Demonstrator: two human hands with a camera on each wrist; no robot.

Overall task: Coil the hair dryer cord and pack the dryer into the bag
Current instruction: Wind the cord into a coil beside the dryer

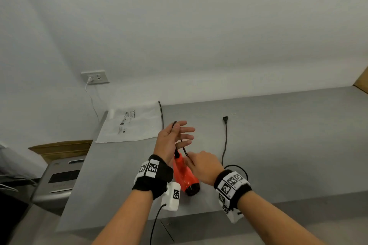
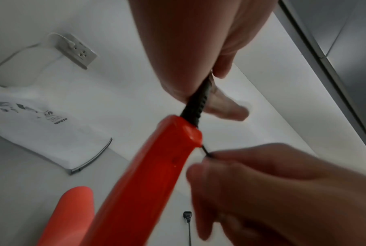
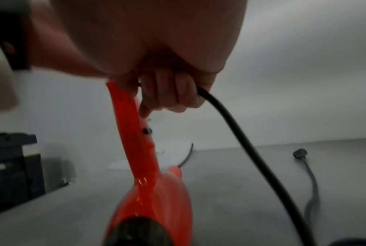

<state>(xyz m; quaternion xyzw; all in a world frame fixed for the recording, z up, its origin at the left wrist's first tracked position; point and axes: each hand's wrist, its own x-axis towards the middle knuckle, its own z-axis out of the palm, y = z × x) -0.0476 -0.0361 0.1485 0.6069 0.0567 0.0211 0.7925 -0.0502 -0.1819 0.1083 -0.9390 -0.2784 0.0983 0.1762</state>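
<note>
Lying near the front edge of the grey table, between the two wrists: one orange hair dryer, long axis running near to far, black barrel end pointing toward the person, handle rising up and away toward the far wall. Leaving the far tip of the handle through a black ribbed collar: one black cord. Passing up across the left hand, looping over near the fingertips and coming back down to the right hand. Left hand raised above the handle, fingers spread and nearly straight in the head view, thumb and a finger closing on the cord just past the collar in the left wrist view. Right hand curling its fingers round the cord beside the handle tip. Trailing on from there to the right, then away across the table, ending in one plug lying flat, well apart from the dryer. Resting flat at the far left corner: one white bag with printed warnings, a dark strip along its right edge. Fixed on the wall beyond: one outlet with a white lead plugged in.
</note>
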